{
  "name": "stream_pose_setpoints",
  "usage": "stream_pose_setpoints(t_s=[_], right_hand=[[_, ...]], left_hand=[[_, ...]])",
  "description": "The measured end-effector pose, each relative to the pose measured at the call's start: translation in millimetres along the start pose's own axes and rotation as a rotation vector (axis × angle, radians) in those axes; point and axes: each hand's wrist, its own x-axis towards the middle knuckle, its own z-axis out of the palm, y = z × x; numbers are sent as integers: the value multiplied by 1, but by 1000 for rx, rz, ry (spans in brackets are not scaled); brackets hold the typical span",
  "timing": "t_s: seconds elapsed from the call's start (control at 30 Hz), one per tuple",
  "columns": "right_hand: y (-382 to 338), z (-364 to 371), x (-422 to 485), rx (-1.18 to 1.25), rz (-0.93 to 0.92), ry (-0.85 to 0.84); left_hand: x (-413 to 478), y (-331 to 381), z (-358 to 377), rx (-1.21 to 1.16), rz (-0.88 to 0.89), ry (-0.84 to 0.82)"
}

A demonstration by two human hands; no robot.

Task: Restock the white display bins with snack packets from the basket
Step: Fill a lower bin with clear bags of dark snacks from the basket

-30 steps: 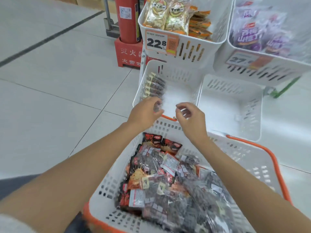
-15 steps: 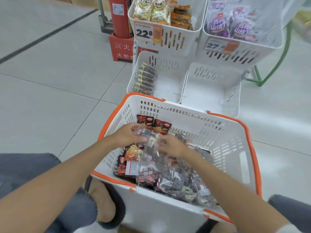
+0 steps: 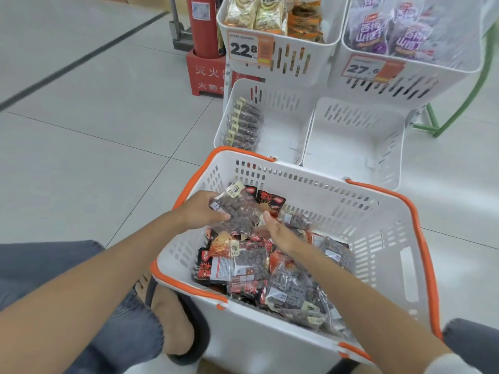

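Observation:
A white basket with an orange rim (image 3: 372, 220) stands on the floor in front of me, holding several clear and red snack packets (image 3: 259, 268). My left hand (image 3: 201, 211) grips a clear packet of dark snacks (image 3: 239, 211) raised just above the pile. My right hand (image 3: 278, 233) reaches in beside it, thumb touching that packet's right edge and fingers down among the packets. Beyond the basket sit two lower white display bins: the left bin (image 3: 286, 117) has a row of dark packets (image 3: 244, 125) along its left wall, the right bin (image 3: 356, 141) holds nothing.
Two upper white bins, one (image 3: 302, 60) with a 22.8 price tag and another (image 3: 421, 85) with a 27.6 tag, are filled with packets. A red fire extinguisher on its stand (image 3: 205, 28) is behind to the left. My sandalled foot (image 3: 172, 314) rests by the basket. A green rack leg (image 3: 459, 109) stands at right.
Both hands drew back from the lower left bin into the basket. My left hand has since taken hold of a clear dark packet and lifted it off the pile.

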Motion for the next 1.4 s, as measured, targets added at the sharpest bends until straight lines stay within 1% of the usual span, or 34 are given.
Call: stream_pose_setpoints(t_s=[0.03, 0.1, 0.13, 0.17, 0.27, 0.33, 0.4, 0.43, 0.5, 0.57, 0.6, 0.7, 0.77, 0.87, 0.9, 0.97, 1.0, 1.07, 1.1, 1.13, 1.17, 1.2, 1.23, 1.27, 1.3, 1.33, 1.37, 1.4], right_hand=[[4, 1, 1, -60, 5, -32], [10, 7, 2, -310, -21, -85], [12, 11, 5, -421, -39, -79], [13, 12, 8, -447, -54, -82], [-4, -11, 2, -272, -150, -93], [-25, -50, -10, -190, -202, -15], [-47, -90, -23, -42, -264, 69], [-58, -107, -29, 37, -308, 107], [-79, -125, -36, 115, -397, 211], [-96, -120, -32, 26, -449, 331], [-102, -114, -28, -6, -464, 344], [-108, -106, -14, -45, -465, 263], [-113, -119, -11, -87, -398, 199], [-128, -148, 0, -192, -303, 75], [-134, -157, 6, -210, -306, 66], [-144, -173, 19, -178, -377, 135], [-148, -182, 25, -148, -419, 190], [-150, -199, 42, -167, -476, 337], [-147, -207, 54, -226, -475, 424], [-142, -213, 67, -299, -459, 499], [-136, -217, 83, -380, -440, 547], [-130, -217, 98, -468, -431, 562], [-122, -213, 116, -583, -419, 549], [-111, -206, 135, -725, -401, 514], [-101, -196, 151, -862, -365, 446], [-90, -185, 166, -945, -325, 348], [-80, -175, 177, -954, -293, 224], [-72, -169, 186, -887, -258, 97]], left_hand=[[-1, 2, 2, -35, -2, 12], [2, 1, 2, -128, -32, 31], [4, 1, 2, -152, -46, 46], [3, 2, 1, -154, -56, 59], [8, 0, -2, -182, -53, 105], [10, 5, -5, -290, -18, 149], [14, 12, -10, -403, 5, 216], [15, 18, -12, -461, 6, 222], [19, 31, -11, -569, 23, 139], [21, 47, -1, -599, 30, -11], [25, 52, 6, -586, 39, -63], [41, 59, 16, -339, 77, -32], [56, 63, 11, -260, 81, -57], [83, 84, -5, -154, 172, -102], [92, 97, -12, -123, 203, -112], [117, 114, -27, -85, 256, -85], [131, 118, -35, -75, 287, -43], [155, 118, -53, -48, 376, 80], [167, 112, -61, 5, 406, 159], [178, 101, -68, 126, 407, 228], [187, 88, -73, 300, 378, 268], [199, 70, -75, 464, 315, 267], [210, 54, -74, 573, 251, 237], [219, 41, -73, 625, 196, 206], [229, 32, -72, 643, 163, 185], [236, 27, -71, 663, 161, 171], [243, 22, -71, 693, 170, 160], [248, 18, -71, 728, 185, 152]])
